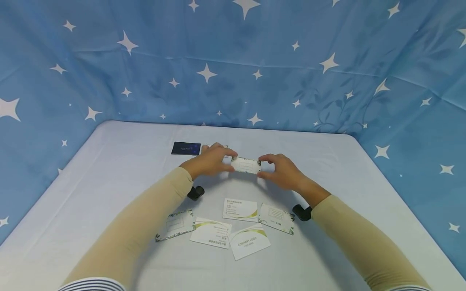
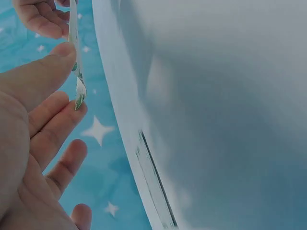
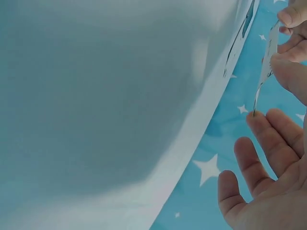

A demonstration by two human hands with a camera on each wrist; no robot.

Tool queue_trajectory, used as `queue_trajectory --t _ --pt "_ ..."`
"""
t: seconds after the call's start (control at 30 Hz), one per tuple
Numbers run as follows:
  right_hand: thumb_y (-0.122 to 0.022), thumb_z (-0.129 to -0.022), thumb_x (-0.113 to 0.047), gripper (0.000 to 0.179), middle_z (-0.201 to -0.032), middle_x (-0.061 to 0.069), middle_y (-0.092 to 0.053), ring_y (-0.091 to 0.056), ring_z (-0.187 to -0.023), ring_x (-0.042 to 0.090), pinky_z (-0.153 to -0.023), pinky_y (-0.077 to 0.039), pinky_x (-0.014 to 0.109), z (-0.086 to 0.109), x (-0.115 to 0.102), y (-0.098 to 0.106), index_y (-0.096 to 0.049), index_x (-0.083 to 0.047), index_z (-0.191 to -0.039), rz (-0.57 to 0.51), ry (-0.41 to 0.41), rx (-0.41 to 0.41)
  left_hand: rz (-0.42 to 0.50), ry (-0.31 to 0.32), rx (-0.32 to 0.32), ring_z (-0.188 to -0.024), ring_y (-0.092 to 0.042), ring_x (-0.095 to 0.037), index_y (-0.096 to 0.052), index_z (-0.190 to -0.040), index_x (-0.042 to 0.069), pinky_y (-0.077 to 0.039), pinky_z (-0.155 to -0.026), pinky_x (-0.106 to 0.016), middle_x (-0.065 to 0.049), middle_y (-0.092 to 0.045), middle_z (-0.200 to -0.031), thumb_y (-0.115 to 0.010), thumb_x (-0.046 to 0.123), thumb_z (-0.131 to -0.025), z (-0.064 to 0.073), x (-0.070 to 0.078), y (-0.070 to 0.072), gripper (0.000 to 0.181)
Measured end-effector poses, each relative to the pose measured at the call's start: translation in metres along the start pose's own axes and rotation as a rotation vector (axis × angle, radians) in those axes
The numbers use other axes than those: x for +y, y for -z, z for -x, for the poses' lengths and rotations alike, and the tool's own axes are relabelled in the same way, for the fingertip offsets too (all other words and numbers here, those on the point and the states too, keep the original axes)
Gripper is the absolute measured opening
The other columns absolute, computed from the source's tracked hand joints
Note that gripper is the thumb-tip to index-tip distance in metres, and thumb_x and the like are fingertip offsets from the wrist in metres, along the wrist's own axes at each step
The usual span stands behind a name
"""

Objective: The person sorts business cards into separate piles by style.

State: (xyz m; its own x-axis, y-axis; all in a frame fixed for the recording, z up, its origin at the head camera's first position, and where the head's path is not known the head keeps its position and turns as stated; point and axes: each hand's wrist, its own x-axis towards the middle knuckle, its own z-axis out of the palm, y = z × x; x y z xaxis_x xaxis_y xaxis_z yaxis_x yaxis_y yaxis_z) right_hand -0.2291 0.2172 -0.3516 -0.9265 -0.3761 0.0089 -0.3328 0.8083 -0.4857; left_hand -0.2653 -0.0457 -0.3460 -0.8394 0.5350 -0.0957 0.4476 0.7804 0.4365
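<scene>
A white business card (image 1: 246, 165) with a green leaf border is held up above the table between both hands. My left hand (image 1: 212, 161) pinches its left end between thumb and fingers. At the card's right end, my right hand (image 1: 282, 171) pinches it the same way. Both wrist views show the card (image 2: 79, 72) nearly edge-on, with the thumb on one face and fingertips at its edge. Behind the left hand lies another pale card (image 1: 225, 146), mostly hidden, beside a dark blue card (image 1: 186, 148).
Nearer the person, several cards lie spread out: a leaf-bordered card (image 1: 176, 224) partly under the left sleeve, a card with a gold curve (image 1: 240, 209), a company logo card (image 1: 249, 241) and another leaf-bordered card (image 1: 276, 218). A blue star-patterned curtain (image 1: 233, 101) hangs behind the white table (image 1: 138, 141).
</scene>
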Motion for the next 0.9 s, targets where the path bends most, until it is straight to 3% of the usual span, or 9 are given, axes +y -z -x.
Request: queue_trajectory --t 0.47,0.73,0.9 --pt "-0.069 -0.096 -0.028 0.053 -0.136 0.013 -0.059 -0.052 -0.123 0.032 -0.097 -0.045 0.046 -0.074 -0.034 -0.022 -0.054 -0.01 -0.144 -0.033 -0.045 -0.063 -0.015 0.136 0.044 -0.13 -0.037 -0.024 -0.054 -0.147 0.021 -0.021 -0.096 -0.05 -0.002 -0.06 -0.132 -0.069 0.035 -0.096 0.002 -0.05 0.021 0.055" --pt "-0.066 -0.099 -0.026 0.051 -0.139 0.013 -0.057 -0.052 -0.125 0.029 -0.103 -0.042 0.044 -0.101 -0.045 -0.035 -0.051 -0.011 -0.145 -0.024 -0.07 -0.081 -0.016 0.212 0.024 -0.133 -0.034 -0.028 -0.048 -0.15 0.02 -0.02 -0.098 -0.052 -0.008 -0.055 -0.138 -0.065 0.031 -0.099 -0.002 -0.065 0.024 0.055" --pt "-0.064 -0.1 -0.024 0.05 -0.143 0.013 -0.055 -0.045 -0.136 0.03 -0.111 -0.033 0.044 -0.113 -0.046 -0.044 -0.051 -0.009 -0.145 -0.014 -0.073 -0.095 -0.022 0.242 0.019 -0.136 -0.032 -0.029 -0.046 -0.151 0.02 -0.02 -0.099 -0.052 -0.01 -0.052 -0.14 -0.064 0.03 -0.1 -0.004 -0.071 0.024 0.055"
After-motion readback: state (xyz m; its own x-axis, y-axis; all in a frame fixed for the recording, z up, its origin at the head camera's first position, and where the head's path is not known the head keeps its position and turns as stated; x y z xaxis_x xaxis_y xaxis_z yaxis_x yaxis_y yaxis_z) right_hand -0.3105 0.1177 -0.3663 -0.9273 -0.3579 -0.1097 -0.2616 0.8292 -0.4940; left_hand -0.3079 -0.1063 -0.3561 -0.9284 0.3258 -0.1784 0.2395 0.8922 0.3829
